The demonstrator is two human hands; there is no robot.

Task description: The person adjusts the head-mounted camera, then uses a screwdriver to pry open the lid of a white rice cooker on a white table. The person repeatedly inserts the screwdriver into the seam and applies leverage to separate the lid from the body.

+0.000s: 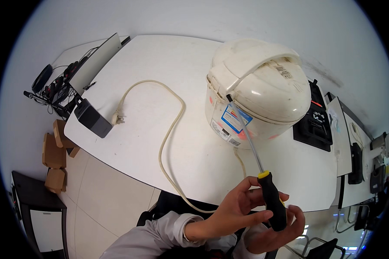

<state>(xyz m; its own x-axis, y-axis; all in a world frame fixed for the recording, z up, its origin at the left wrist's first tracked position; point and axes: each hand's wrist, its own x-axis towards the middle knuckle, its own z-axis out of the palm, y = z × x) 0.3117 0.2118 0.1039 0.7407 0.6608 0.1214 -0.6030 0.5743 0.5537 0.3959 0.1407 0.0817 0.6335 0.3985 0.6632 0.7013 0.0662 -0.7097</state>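
A cream-white rice cooker (255, 99) with a domed lid and a carrying handle (263, 58) stands on the white table. My left hand (235, 207) is closed on the black and yellow grip of a long screwdriver (248, 138), its thumb and fingers around the grip. The shaft slants up and away, its tip at the handle's pivot on the cooker's near side. My right hand (270, 239) is below and beside the butt of the grip, fingers apart and half curled; the screwdriver hides part of this palm.
The cooker's cord (175, 123) loops across the table to its plug (117, 117), beside a dark grey box (93, 118). Right of the cooker lies a black tool case (317, 123). A monitor (95, 62) stands far left; cardboard boxes (54, 151) are on the floor.
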